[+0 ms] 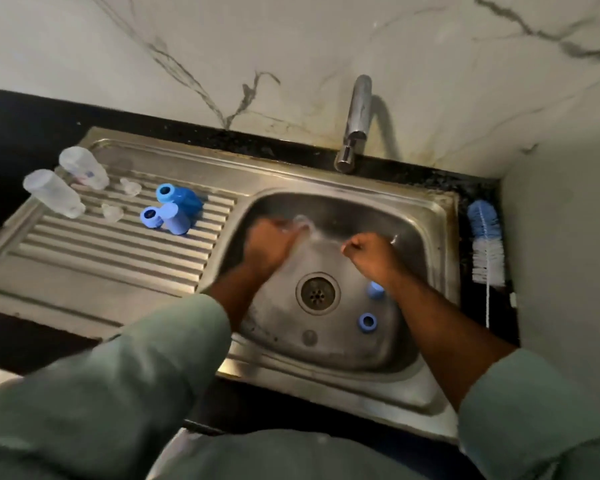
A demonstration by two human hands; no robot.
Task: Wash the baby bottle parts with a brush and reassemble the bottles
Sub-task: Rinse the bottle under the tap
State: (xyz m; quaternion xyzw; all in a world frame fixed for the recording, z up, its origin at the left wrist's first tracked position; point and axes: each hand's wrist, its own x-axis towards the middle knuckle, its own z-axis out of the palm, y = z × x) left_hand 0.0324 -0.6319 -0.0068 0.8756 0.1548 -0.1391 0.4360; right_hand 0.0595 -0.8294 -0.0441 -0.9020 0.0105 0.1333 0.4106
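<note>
Both hands in sink (430, 216): left hand (274, 244) grips blurred clear part; right hand (371, 251) fisted, contents unclear. Rinse thoroughly, keeping hold firm.

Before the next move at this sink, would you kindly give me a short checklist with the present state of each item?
1. Brush within reach, lying right of the sink: ok.
2. Left hand holds a clear part: cannot tell, blurred.
3. Right hand free: cannot tell, fingers curled.
4. Blue ring and blue cap lying in the basin unwashed: cannot tell.
5. Two clear bottles on the drainboard: ok.
6. Tap running: cannot tell.
</note>
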